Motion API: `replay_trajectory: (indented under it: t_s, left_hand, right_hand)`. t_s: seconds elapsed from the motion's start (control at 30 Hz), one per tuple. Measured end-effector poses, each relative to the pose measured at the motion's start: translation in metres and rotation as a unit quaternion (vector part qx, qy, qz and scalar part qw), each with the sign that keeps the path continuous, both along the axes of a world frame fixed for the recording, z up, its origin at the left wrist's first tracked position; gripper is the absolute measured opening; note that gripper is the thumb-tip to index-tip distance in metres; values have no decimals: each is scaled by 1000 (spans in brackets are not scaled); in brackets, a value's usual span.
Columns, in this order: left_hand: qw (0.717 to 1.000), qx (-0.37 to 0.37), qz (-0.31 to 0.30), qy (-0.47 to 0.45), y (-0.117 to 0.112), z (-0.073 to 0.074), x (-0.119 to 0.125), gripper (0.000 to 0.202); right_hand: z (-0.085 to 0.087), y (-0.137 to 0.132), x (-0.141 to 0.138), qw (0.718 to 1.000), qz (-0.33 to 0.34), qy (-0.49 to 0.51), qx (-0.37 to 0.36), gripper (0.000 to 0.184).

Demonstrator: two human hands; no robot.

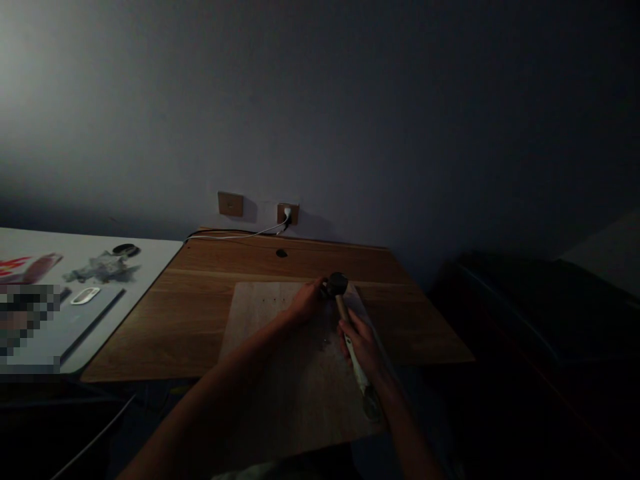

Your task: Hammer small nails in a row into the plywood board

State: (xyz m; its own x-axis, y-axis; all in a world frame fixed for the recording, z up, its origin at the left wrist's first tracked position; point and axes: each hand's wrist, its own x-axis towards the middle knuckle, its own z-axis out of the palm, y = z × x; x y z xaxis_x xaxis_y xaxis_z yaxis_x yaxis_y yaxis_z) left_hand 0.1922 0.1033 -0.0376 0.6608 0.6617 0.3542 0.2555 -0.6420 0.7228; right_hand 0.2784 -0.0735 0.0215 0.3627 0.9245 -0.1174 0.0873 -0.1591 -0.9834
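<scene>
My right hand [361,339] is wrapped round the handle of a hammer [339,285], whose dark head is over the far right part of a pale wooden board [290,413]. Close against the left side of the hammer head is my left hand [306,300], its fingers drawn together. Whatever those fingers hold, if anything, is hidden by the dimness and the head. A short row of small dark nails [275,301] stands in the board left of my left hand. Some tiny bits [325,341] lie on the board below the hammer head.
The board rests on a wooden desk [190,320] and overhangs its front edge. A wall outlet [289,212] with plugged cables is behind. On a white table [155,257] at left are a closed laptop [95,320], a crumpled plastic bag [107,268] and a roll of tape [125,249].
</scene>
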Motion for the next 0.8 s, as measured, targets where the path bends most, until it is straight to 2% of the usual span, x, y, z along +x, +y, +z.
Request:
replay_trajectory:
  t_s: [0.17, 0.27, 0.33, 0.4, 0.5, 0.6, 0.7, 0.8]
  left_hand:
    - [999, 43, 4, 7, -4, 6, 0, 56]
    - [998, 53, 40, 6, -3, 15, -6, 57]
    - [997, 38, 65, -7, 4, 21, -16, 53]
    - [998, 28, 61, 1, 15, 26, -30, 44]
    - [997, 25, 36, 62, 30, 28, -53, 27]
    - [992, 26, 26, 119, 34, 27, -68, 22]
    - [987, 34, 19, 153, 25, 27, -69, 24]
    - [981, 64, 25, 181, 14, 29, -58, 28]
  right_hand:
    - [1, -1, -2, 1000, 1, 15, -6, 33]
    - [1, 0, -2, 1000, 5, 23, -4, 39]
    - [0, 1, -1, 1000, 11, 25, -12, 42]
    - [0, 2, -1, 999, 13, 24, -21, 40]
    - [1, -1, -2, 1000, 1, 16, -9, 35]
    - [4, -11, -2, 1000, -10, 13, -7, 36]
    - [4, -26, -1, 1000, -1, 8, -26, 51]
    - [-2, -40, 1, 999, 1, -7, -53, 71]
